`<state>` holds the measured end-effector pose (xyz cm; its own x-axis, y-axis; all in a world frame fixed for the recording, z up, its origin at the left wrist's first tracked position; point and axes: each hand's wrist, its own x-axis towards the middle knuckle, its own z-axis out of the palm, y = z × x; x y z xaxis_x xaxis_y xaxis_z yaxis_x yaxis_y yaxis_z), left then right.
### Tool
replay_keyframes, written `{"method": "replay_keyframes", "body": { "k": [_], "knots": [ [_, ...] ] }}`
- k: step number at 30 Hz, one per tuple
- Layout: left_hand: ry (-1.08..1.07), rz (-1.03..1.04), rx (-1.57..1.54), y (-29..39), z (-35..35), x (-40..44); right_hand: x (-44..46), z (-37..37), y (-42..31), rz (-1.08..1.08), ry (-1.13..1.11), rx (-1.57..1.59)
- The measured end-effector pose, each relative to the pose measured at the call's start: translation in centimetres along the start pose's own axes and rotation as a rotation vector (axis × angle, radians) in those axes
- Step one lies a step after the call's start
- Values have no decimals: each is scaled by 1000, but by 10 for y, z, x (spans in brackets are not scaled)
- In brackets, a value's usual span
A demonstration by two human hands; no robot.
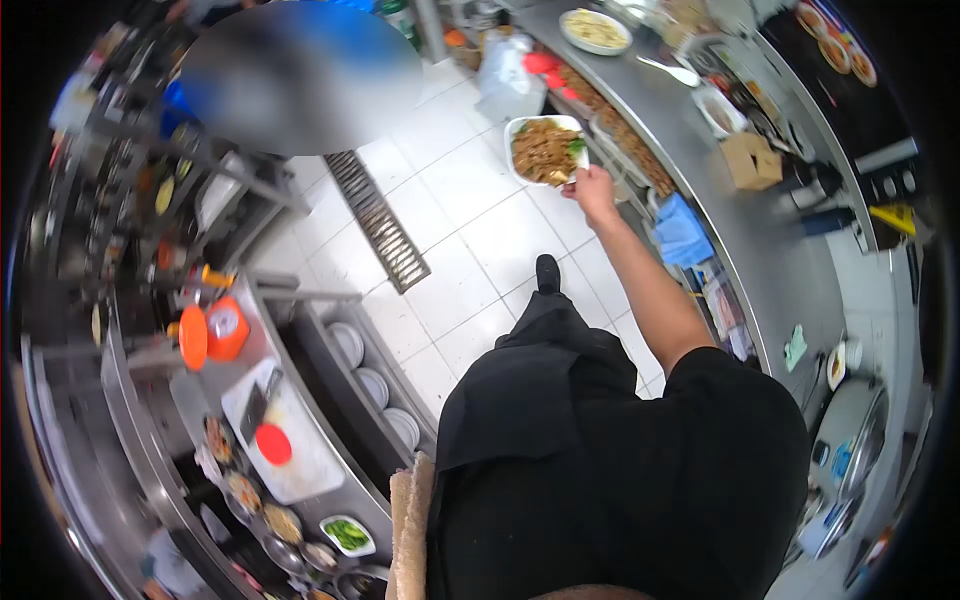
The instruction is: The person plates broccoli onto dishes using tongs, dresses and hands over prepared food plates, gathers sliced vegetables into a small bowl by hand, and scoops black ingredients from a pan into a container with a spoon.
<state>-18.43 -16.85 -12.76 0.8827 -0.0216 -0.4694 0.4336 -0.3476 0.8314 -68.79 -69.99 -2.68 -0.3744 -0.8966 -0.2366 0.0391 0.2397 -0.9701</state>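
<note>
My right hand (592, 193) grips the near right rim of a white dish (515, 137) at the end of my outstretched arm. Brown noodles (545, 150) fill the dish, with some green leaves at their right side. The fingers close over the rim, with some of them hidden beneath it. Below the dish lies the tiled floor, and the steel counter's edge runs just to its right. My left hand is out of view.
On the right-hand steel counter (640, 95) stand another filled dish (596, 32), a white spoon (672, 71) and a cardboard box (750, 165). At left, a cutting board (300, 455) holds a knife (258, 405). A floor drain (380, 225) crosses the tiles ahead.
</note>
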Motion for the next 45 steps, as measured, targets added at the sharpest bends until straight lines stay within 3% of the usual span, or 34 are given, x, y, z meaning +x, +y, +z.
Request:
{"method": "replay_keyframes", "body": {
  "k": [6,11,14,16,17,18,19,20,22,24,25,27,30,33,34,37,39,41,43,45],
  "knots": [
    [-265,141,249,76,177,-30,133,-149,4,35,530,139],
    [-379,323,334,127,345,-103,205,-220,19,214,567,91],
    [-631,329,525,137,436,-157,240,-245,66,202,557,115],
    [-760,426,620,131,495,-205,170,-265,12,174,564,363],
    [-1027,549,731,125,543,-243,134,-299,11,123,636,422],
    [-1215,680,733,122,573,-255,116,-333,55,-79,881,-25],
    [-1307,516,629,116,607,-284,90,-377,88,-268,1076,-493],
    [-1399,557,595,111,636,-312,51,-433,115,79,1177,-746],
    [-1509,608,631,116,684,-385,-37,-548,112,250,1368,-989],
    [-1667,769,617,117,736,-460,-90,-623,103,447,1422,-1170],
    [-1716,805,649,112,765,-491,-108,-658,139,457,1467,-1438],
    [-1821,841,701,115,793,-566,-114,-643,112,825,1246,-1318],
    [-1889,681,801,94,863,-616,-129,-658,172,559,1284,-1330],
    [-1989,704,919,82,901,-659,-117,-574,134,724,1433,-1058],
    [-2064,705,988,80,910,-675,-122,-563,145,605,1452,-1097],
    [-2259,643,1237,77,936,-699,-116,-513,125,719,1321,-1020],
    [-2357,525,1416,73,953,-711,-118,-488,127,590,1308,-920],
    [-2321,593,1474,69,960,-715,-107,-446,145,533,1427,-722],
    [-2351,628,1566,66,973,-712,-78,-376,119,466,1467,25],
    [-2402,612,1592,73,964,-718,-40,-308,109,97,1526,559]
  ]
}}
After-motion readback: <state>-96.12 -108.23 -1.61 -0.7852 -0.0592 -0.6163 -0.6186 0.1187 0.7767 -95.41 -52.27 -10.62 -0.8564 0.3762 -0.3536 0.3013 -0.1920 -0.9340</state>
